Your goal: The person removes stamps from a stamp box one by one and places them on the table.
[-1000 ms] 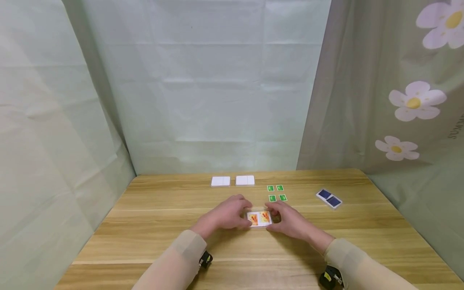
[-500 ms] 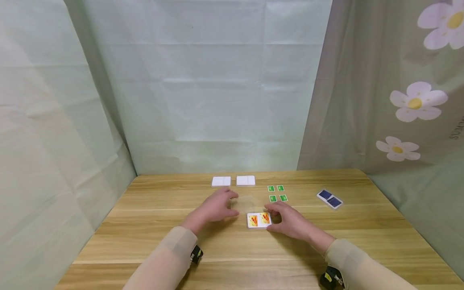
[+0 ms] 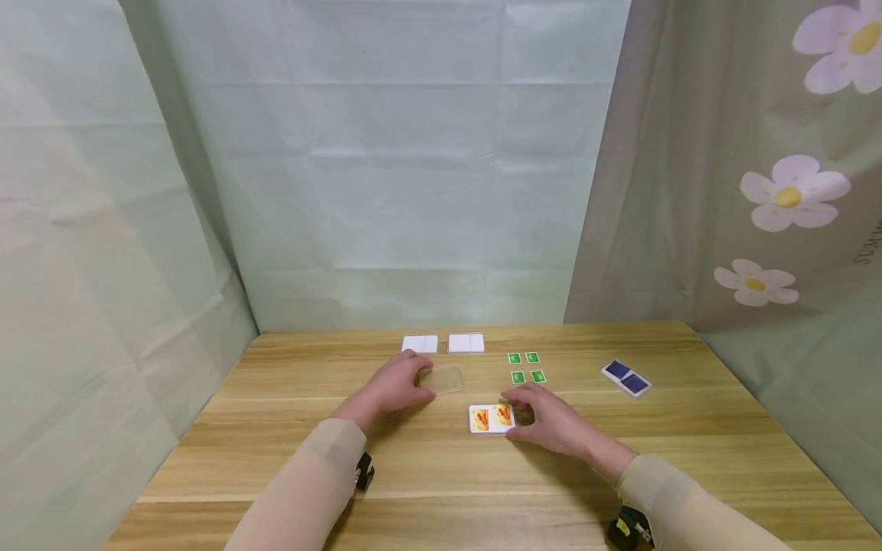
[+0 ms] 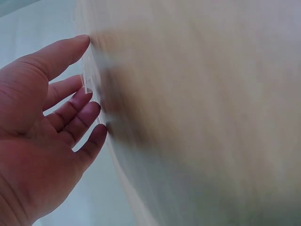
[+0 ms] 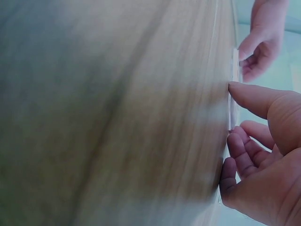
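Hands (image 3: 394,383) (image 3: 549,421), two, one clear cover (image 3: 449,378), two orange cards (image 3: 503,415)

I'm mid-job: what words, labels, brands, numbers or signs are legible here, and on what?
"SUMM": on the flowered curtain, tilted and cut off by the head view's right edge.
Orange-picture cards: any print is too small to read.
Green cards, navy cards: nothing legible.
Yellow label on the black right-wrist device: too small to read.
No other readable text.
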The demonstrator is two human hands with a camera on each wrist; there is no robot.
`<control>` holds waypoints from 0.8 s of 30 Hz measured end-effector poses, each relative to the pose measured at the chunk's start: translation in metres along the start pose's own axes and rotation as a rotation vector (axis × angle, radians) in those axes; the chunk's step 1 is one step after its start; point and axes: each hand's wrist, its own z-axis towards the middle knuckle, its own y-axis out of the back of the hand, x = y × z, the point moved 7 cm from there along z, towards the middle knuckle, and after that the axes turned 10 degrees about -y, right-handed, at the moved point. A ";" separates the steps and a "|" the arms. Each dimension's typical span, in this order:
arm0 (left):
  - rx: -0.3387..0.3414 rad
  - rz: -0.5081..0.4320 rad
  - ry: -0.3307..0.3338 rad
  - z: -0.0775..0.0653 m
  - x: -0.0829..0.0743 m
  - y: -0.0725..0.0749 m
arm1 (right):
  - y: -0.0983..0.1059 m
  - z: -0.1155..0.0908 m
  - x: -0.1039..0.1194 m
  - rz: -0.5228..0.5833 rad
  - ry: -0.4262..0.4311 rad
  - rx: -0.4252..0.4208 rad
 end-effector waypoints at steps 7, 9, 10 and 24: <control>0.019 -0.002 0.024 0.001 0.008 -0.002 | -0.001 0.001 0.003 -0.002 0.018 -0.005; 0.027 -0.003 0.029 0.002 0.009 -0.003 | 0.000 0.001 0.003 0.003 0.018 -0.003; 0.030 -0.002 0.030 0.002 0.010 -0.003 | 0.000 0.001 0.004 0.003 0.018 -0.002; -0.002 0.022 0.008 -0.002 -0.018 -0.003 | 0.000 0.001 0.002 -0.002 0.004 -0.004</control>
